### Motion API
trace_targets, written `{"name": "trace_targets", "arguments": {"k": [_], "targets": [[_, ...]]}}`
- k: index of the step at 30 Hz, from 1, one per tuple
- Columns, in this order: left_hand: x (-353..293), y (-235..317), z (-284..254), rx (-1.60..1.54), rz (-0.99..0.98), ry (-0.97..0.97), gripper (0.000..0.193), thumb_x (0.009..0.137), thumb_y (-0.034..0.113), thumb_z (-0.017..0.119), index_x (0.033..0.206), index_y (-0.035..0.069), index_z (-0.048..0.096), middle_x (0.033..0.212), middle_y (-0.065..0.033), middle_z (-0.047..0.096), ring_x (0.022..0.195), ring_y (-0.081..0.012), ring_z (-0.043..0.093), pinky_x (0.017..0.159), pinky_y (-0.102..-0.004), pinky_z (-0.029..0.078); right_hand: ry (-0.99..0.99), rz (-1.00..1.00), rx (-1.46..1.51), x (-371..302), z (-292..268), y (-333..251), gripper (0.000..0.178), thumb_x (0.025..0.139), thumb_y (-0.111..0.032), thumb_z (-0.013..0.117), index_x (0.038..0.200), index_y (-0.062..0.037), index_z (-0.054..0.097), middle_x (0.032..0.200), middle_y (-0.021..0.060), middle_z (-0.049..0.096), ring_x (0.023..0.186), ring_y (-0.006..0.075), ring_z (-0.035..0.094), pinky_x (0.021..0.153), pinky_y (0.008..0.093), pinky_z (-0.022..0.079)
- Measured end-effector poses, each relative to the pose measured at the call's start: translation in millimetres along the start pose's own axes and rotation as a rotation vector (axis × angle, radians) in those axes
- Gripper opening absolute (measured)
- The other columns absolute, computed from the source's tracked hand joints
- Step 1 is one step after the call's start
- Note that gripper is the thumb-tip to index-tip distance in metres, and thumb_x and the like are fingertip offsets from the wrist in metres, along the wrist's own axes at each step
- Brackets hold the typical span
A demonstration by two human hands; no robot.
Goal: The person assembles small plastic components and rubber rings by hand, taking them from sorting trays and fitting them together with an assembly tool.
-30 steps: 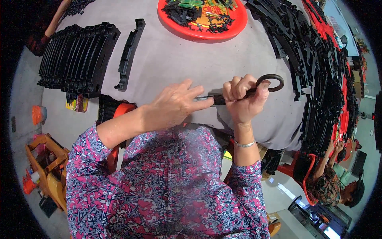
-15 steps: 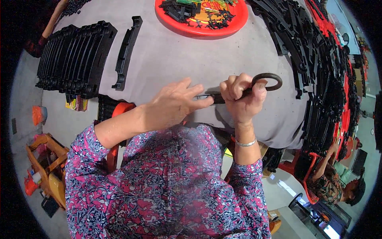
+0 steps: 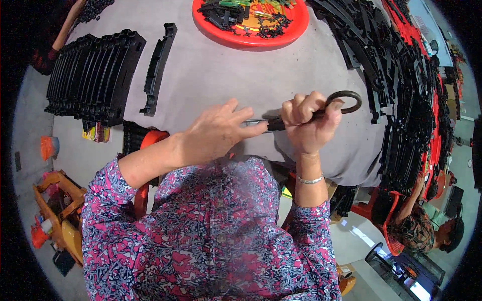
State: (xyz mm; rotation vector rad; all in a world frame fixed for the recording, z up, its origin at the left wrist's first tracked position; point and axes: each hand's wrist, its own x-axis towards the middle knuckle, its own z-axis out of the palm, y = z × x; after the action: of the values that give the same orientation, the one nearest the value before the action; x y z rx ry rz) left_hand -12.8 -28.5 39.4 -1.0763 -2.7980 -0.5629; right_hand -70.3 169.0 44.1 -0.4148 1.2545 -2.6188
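Note:
A dark rod-like tool with a round ring [image 3: 359,103] at its right end lies across both my hands above the near part of the table. My right hand [image 3: 312,123] is closed round it just beside the ring, the thumb pressed against the ring's base. At the other end, a shiny grey strip [image 3: 254,122] runs in between the thumb and fingers of my left hand [image 3: 215,128]. Its tip is hidden there. The kind of tool I cannot make out. Ahead of my left hand, a single long black plastic part [image 3: 156,70] rests on the grey cloth.
Several matching black parts [image 3: 93,75] stand in a row at left. A red tray [image 3: 251,42] with small black and green pieces sits at the far side. Black parts [image 3: 396,85] are heaped along the right edge. Another person's arm [image 3: 68,25] shows far left; a co-worker [image 3: 419,231] is at right.
My right hand and the ring have shifted slightly to the right. Both hands keep their hold on the tool.

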Motion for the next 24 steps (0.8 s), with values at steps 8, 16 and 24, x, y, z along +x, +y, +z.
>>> {"name": "trace_targets", "arguments": {"k": [8, 16, 24], "targets": [[1.8, -1.4, 0.9, 0.022, 0.026, 0.046, 0.051, 0.076, 0.007, 0.062, 0.125, 0.022, 0.062, 0.091, -0.0049, 0.051, 0.08, -0.0245, 0.053, 0.064, -0.0345, 0.054, -0.021, -0.02, -0.077, 3.7, -4.9, 0.8, 0.066, 0.096, -0.067, 0.037, 0.062, -0.0102, 0.033, 0.052, -0.0022, 0.027, 0.046, 0.0101, 0.016, 0.044, 0.0288, 0.018], [2.2, -0.5, -1.2, 0.003, 0.017, -0.004, 0.058, 0.068, 0.009, 0.069, 0.124, 0.019, 0.061, 0.099, -0.0053, 0.053, 0.086, -0.0259, 0.054, 0.067, -0.0357, 0.054, 0.065, -0.024, 0.007, 0.8, -7.7, 8.6, 0.065, 0.094, -0.065, 0.041, 0.061, -0.0094, 0.036, 0.052, -0.0027, 0.028, 0.046, 0.01, 0.016, 0.045, 0.0291, 0.018], [3.3, -4.3, 0.9, -0.026, 0.049, -0.014, 0.06, 0.065, 0.011, 0.073, 0.122, 0.019, 0.058, 0.104, -0.0045, 0.053, 0.09, -0.027, 0.055, 0.067, -0.0368, 0.054, 0.039, 0.026, -0.166, -6.8, -0.1, 17.8, 0.059, 0.091, -0.059, 0.052, 0.061, -0.0101, 0.039, 0.055, -0.0024, 0.031, 0.051, 0.0101, 0.024, 0.05, 0.028, 0.022]]}}
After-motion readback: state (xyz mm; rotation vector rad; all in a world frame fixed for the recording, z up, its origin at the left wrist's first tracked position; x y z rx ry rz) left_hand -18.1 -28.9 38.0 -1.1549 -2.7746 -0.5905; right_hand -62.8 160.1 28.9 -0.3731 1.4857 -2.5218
